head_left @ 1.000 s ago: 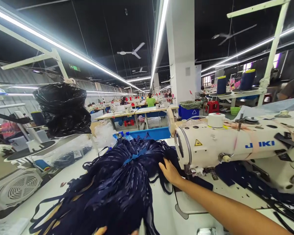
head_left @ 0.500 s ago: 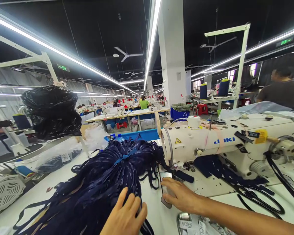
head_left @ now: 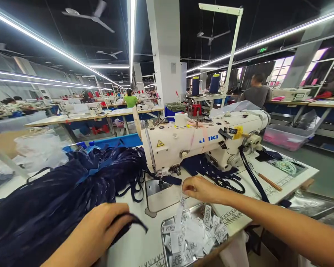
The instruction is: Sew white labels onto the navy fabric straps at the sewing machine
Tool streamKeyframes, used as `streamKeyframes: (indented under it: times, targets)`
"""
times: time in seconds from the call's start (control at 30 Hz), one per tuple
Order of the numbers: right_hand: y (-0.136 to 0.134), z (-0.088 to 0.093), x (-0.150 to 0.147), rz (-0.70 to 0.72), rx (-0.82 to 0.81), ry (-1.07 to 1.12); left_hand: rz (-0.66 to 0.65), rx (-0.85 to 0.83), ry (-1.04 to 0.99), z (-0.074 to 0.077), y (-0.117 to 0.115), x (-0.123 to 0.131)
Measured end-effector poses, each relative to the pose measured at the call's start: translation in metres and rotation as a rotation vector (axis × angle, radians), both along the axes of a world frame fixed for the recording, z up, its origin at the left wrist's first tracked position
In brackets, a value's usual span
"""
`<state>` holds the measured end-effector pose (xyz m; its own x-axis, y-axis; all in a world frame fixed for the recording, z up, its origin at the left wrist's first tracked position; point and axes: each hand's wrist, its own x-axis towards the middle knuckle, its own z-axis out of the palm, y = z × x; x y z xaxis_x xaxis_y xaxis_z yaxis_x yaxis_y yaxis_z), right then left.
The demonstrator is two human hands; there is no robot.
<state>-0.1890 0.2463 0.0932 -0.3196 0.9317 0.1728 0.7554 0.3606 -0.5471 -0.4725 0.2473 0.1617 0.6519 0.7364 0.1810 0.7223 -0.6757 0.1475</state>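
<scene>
My left hand [head_left: 100, 224] is closed on a dark navy strap [head_left: 139, 220], whose free end sticks out past the fingertips. Behind it a large heap of navy straps [head_left: 61, 189], tied with a blue band, spreads over the left of the table. Pinched in my right hand [head_left: 202, 188] is a white printed label [head_left: 180, 207], hanging down over a metal tray [head_left: 163, 244]. Many loose white labels [head_left: 193, 237] fill that tray. Just beyond both hands stands a white sewing machine [head_left: 175, 146], with a piece of navy fabric [head_left: 171, 180] near its presser foot.
Black scissors [head_left: 231, 184] and navy scraps lie under the machine arm. To the right are a wooden-handled tool [head_left: 269, 181] and a pale green cord coil [head_left: 286, 167]. A clear plastic bin [head_left: 286, 135] sits on the floor. Co-workers are seated farther off.
The view has turned right and down. My right hand has left the machine's needle area and now holds a label above the tray. My left hand has closed on a strap.
</scene>
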Motion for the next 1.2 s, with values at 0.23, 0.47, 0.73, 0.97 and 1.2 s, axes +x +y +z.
streamKeyframes:
  times: [0.23,0.47,0.73,0.97,1.2]
  targets:
    - [0.005,-0.009,0.005,0.057,0.084,-0.274,0.153,-0.504,-0.568,-0.076,0.046,0.068]
    - [0.011,-0.013,0.007,0.117,0.043,-0.245,0.082,-0.473,-0.565,-0.076,0.065,0.054]
    - [0.017,-0.017,0.010,0.276,0.011,-0.276,0.022,-0.549,-0.194,-0.074,0.042,0.047]
    - [0.010,-0.022,0.012,0.190,0.091,-0.268,0.023,-0.401,-0.052,-0.027,0.000,0.012]
    - [-0.004,-0.004,0.062,-0.216,0.160,-0.559,0.514,-0.101,-0.603,0.030,0.021,-0.023]
